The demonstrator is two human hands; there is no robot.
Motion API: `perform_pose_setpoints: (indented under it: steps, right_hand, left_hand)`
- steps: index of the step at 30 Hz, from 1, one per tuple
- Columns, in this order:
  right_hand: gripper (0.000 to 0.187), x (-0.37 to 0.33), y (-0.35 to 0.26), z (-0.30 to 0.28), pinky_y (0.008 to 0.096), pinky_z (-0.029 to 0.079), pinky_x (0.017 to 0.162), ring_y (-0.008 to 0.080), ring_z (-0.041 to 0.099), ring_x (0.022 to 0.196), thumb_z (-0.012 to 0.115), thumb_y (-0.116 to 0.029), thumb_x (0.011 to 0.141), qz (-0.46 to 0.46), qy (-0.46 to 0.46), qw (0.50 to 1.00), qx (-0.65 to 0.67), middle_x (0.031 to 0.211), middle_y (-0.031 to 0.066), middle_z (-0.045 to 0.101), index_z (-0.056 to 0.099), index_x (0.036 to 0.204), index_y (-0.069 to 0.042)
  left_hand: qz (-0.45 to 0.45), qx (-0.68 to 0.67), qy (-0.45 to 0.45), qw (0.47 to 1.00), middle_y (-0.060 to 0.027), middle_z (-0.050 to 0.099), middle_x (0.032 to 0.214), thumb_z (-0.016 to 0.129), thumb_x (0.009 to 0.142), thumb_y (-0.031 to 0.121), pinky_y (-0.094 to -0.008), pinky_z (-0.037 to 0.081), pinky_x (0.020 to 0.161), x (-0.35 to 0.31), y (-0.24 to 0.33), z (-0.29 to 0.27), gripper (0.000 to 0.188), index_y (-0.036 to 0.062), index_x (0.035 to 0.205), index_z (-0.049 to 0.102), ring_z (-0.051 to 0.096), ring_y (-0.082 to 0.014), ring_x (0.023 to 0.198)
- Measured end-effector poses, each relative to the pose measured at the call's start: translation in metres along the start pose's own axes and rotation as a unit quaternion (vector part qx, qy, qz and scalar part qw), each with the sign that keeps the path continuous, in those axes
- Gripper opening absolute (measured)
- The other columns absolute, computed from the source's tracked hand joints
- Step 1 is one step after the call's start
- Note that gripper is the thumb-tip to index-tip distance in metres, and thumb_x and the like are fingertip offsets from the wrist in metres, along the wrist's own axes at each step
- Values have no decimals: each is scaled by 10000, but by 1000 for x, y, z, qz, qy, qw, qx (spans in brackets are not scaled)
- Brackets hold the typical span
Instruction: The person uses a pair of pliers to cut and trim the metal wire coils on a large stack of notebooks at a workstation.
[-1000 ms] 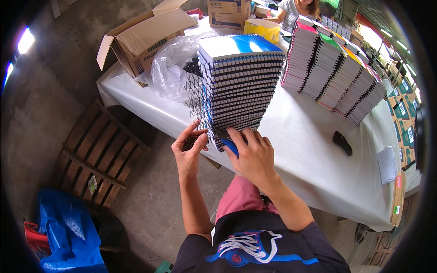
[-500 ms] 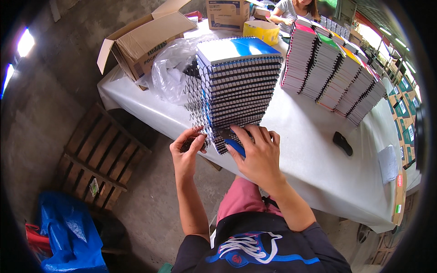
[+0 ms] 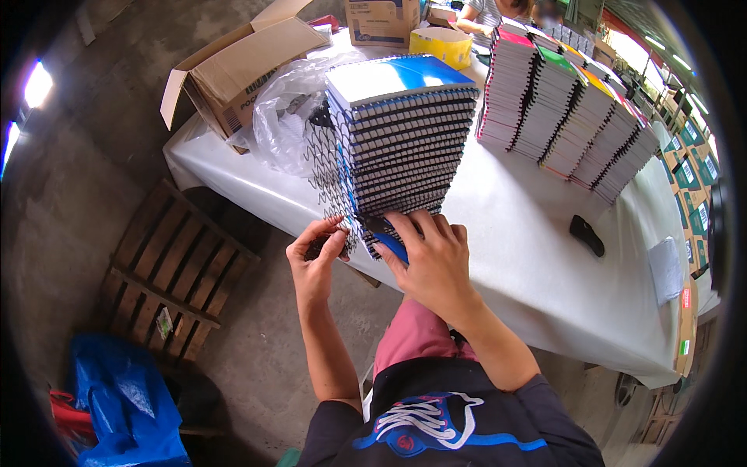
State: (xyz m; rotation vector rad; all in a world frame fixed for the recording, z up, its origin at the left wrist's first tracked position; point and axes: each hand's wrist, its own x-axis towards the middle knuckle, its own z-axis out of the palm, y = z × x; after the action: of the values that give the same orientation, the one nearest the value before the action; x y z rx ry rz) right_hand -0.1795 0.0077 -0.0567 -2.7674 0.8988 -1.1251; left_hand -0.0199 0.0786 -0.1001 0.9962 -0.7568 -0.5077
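Observation:
A tall stack of spiral notebooks with a blue top cover stands at the table's near edge, bound edges facing me. Black spiral coils stick out in loose ends past its left side. My left hand is closed at the lower left corner, thumb and fingers pinching dark coil wire. Wrapped in my right hand are blue-handled pliers, their dark jaws against the bindings low on the stack. The jaw tips are partly hidden by the fingers and coils.
Several notebook stacks stand at the back right. An open cardboard box, a clear plastic bag and a yellow container lie beyond. A black object rests at right. Another person sits across the white-covered table.
The pliers' jaws and my right hand have shifted slightly left, closer to the stack's left corner. My left hand keeps its pinch. The view has shifted slightly.

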Motion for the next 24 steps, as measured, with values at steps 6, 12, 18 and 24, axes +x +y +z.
perform_pose_setpoints:
  steps: [6, 12, 18, 24]
  right_hand:
    - [392, 1, 6, 7, 374, 464, 596, 238, 595, 719, 719, -264, 727, -13, -12, 1000, 7, 830, 36, 562, 591, 1086, -171]
    - [387, -1, 17, 9, 352, 506, 600, 235, 620, 699, 731, -255, 721, 8, -35, 994, 104, 853, 54, 594, 610, 1080, -174]
    - [453, -37, 69, -18, 354, 391, 790, 232, 568, 874, 753, -253, 706, -43, -54, 988, 138, 900, 61, 595, 613, 1117, -123]
    - [441, -97, 137, -47, 373, 395, 764, 257, 560, 854, 752, -264, 712, 109, -53, 992, 29, 936, 82, 600, 603, 1085, -84]
  left_hand:
    - [-24, -9, 14, 1000, -46, 642, 793, 635, 826, 38, -195, 405, 460, 0, 2, 2, 185, -27, 999, 653, 521, -48, 576]
    - [-87, -5, 50, 995, -42, 663, 807, 638, 818, 85, -167, 325, 400, 3, 8, -9, 180, 3, 978, 648, 467, -5, 492]
    - [-27, 59, 82, 994, -12, 590, 732, 642, 820, 93, -200, 387, 478, 71, 21, -24, 199, -25, 979, 659, 471, -48, 564]
    - [14, 266, 1, 964, -89, 686, 804, 664, 799, 138, -269, 510, 580, 218, -9, 12, 192, 15, 945, 688, 628, -127, 659]
